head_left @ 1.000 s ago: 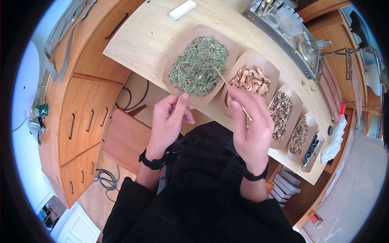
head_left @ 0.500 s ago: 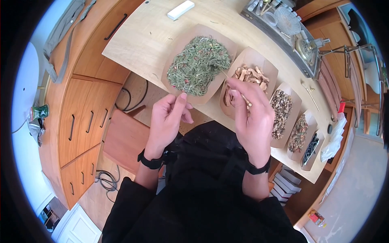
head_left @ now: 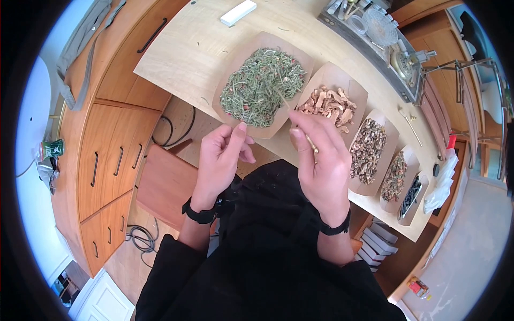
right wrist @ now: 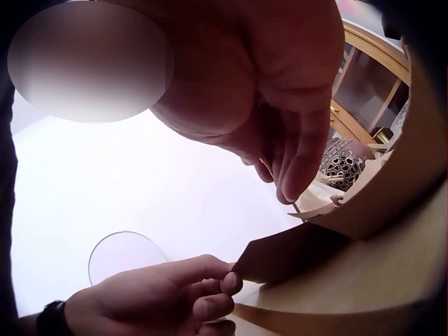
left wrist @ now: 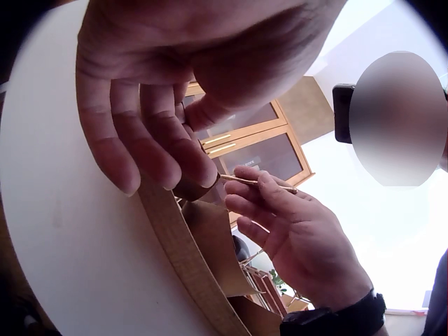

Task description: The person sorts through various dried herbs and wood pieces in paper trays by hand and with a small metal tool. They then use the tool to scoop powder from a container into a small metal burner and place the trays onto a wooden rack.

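Note:
A brown paper tray (head_left: 303, 56) heaped with dried green herb (head_left: 257, 88) lies at the table's near edge. My left hand (head_left: 220, 158) pinches its near rim between thumb and forefinger; the right wrist view shows that grip on the tray's corner. My right hand (head_left: 326, 171) holds a thin brass-coloured stick (head_left: 311, 143) between thumb and fingers. The stick's far end reaches down into the right side of the herb, so its tip is hidden. In the left wrist view, the right hand (left wrist: 308, 238) pinches the same stick (left wrist: 245, 181).
Right of the herb stand trays of pale dried slices (head_left: 332, 104), brown bits (head_left: 369, 147), a mixed herb (head_left: 395, 176) and dark pieces (head_left: 411, 198). A white block (head_left: 238, 13) lies far back. Behind the trays runs a dark rack (head_left: 369, 45) of small vessels.
My right hand moved slightly right, then back left and a little down, with the stick tip shifting through the herb. The left hand has stayed on the tray rim.

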Demonstrator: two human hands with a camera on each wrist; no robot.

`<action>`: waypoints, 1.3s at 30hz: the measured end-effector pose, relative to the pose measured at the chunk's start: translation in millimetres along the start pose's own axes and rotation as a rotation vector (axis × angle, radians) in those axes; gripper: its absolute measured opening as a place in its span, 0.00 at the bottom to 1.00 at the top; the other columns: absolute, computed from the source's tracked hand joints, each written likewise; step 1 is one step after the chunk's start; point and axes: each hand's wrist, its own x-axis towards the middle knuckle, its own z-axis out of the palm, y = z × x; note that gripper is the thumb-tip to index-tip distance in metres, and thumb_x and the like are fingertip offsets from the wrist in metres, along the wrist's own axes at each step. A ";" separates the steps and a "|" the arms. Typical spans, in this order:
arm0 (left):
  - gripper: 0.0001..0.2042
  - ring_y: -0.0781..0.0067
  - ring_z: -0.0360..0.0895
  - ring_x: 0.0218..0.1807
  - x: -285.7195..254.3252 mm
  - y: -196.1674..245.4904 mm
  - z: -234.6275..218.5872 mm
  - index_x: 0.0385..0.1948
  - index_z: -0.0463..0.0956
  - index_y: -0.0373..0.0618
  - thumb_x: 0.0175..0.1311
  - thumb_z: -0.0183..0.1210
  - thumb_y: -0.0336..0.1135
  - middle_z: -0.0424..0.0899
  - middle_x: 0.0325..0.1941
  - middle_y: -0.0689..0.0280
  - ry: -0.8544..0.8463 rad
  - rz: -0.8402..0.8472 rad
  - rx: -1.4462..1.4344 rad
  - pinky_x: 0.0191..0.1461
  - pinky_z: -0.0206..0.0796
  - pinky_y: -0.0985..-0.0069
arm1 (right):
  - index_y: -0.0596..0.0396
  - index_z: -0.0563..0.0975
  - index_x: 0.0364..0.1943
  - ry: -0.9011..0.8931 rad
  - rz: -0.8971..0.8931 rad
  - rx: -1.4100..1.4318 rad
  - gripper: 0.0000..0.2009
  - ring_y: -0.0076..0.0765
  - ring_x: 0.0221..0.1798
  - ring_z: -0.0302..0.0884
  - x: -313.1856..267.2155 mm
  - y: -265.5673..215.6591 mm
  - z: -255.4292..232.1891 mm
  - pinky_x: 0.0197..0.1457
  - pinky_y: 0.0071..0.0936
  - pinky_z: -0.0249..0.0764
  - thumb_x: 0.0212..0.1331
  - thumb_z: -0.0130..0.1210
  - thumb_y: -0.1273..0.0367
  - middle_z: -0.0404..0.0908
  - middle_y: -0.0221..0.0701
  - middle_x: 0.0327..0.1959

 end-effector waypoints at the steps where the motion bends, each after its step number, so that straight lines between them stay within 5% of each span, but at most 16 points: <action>1: 0.18 0.82 0.78 0.22 0.0 0.1 0.2 0.31 0.77 0.36 0.78 0.53 0.42 0.80 0.19 0.67 0.005 -0.001 -0.005 0.30 0.69 0.83 | 0.56 0.81 0.52 0.000 0.001 0.000 0.12 0.49 0.45 0.84 -2.6 -0.9 -0.9 0.47 0.37 0.80 0.66 0.58 0.77 0.82 0.42 0.45; 9: 0.18 0.82 0.78 0.22 0.0 -1.6 -1.4 0.31 0.77 0.36 0.78 0.53 0.42 0.80 0.19 0.67 -0.010 0.013 0.013 0.30 0.69 0.84 | 0.61 0.81 0.52 0.173 0.106 0.030 0.11 0.49 0.45 0.84 0.9 9.7 -8.2 0.49 0.35 0.79 0.67 0.56 0.78 0.82 0.44 0.46; 16: 0.18 0.82 0.78 0.22 -0.3 -2.0 -1.0 0.31 0.77 0.36 0.78 0.53 0.42 0.80 0.19 0.67 -0.001 0.006 -0.004 0.30 0.69 0.83 | 0.60 0.81 0.51 -0.007 0.031 0.023 0.12 0.48 0.44 0.84 -10.0 -3.7 -5.8 0.48 0.35 0.79 0.66 0.57 0.78 0.82 0.43 0.45; 27: 0.17 0.77 0.77 0.23 -4.4 6.3 -1.2 0.31 0.77 0.37 0.78 0.54 0.42 0.79 0.20 0.65 0.085 0.036 0.197 0.31 0.70 0.79 | 0.60 0.77 0.56 -0.017 -0.037 0.073 0.17 0.48 0.47 0.82 -24.3 6.5 -2.5 0.48 0.37 0.80 0.63 0.57 0.76 0.80 0.44 0.46; 33: 0.22 0.72 0.79 0.25 -1.3 -9.5 -14.0 0.37 0.76 0.34 0.82 0.43 0.47 0.80 0.24 0.61 0.014 0.045 0.038 0.33 0.73 0.75 | 0.60 0.76 0.56 0.144 -0.127 0.158 0.16 0.51 0.46 0.82 -38.2 8.1 -20.9 0.46 0.37 0.81 0.63 0.58 0.75 0.78 0.42 0.46; 35: 0.23 0.71 0.79 0.26 -5.9 -8.1 -10.5 0.37 0.76 0.35 0.82 0.41 0.47 0.81 0.27 0.60 0.002 0.057 0.050 0.34 0.73 0.74 | 0.59 0.80 0.56 0.017 0.047 0.212 0.16 0.45 0.46 0.83 -50.2 11.4 -29.3 0.48 0.33 0.81 0.64 0.60 0.77 0.82 0.41 0.48; 39: 0.20 0.73 0.78 0.26 -21.3 -13.5 1.8 0.35 0.74 0.36 0.82 0.42 0.43 0.79 0.27 0.63 -0.063 0.121 0.066 0.34 0.71 0.76 | 0.64 0.82 0.50 0.153 -0.113 0.248 0.11 0.41 0.41 0.85 -84.7 19.5 -79.1 0.44 0.30 0.81 0.65 0.58 0.77 0.85 0.42 0.43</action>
